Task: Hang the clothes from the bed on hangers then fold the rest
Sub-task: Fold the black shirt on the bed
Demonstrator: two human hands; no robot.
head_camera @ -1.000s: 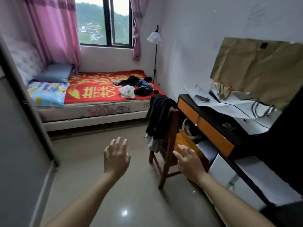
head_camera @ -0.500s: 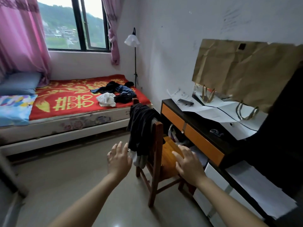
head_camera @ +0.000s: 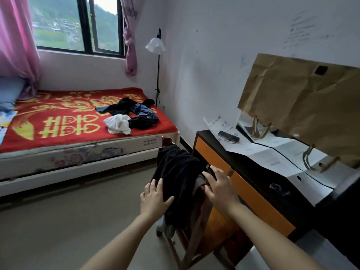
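On far bed (head_camera: 58,133): clothes (head_camera: 128,115) lie in loose pile, none hung, none folded; no hangers visible. Near, left hand (head_camera: 153,199) and right hand (head_camera: 220,186) rest flat, fingers straight, on dark garment (head_camera: 179,172) draped over chair (head_camera: 196,240). Task judged unstarted.

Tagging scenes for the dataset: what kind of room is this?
Most likely a small home bedroom: a bed with clothes heaped on it, a pink-curtained window behind, and a desk with a chair beside.
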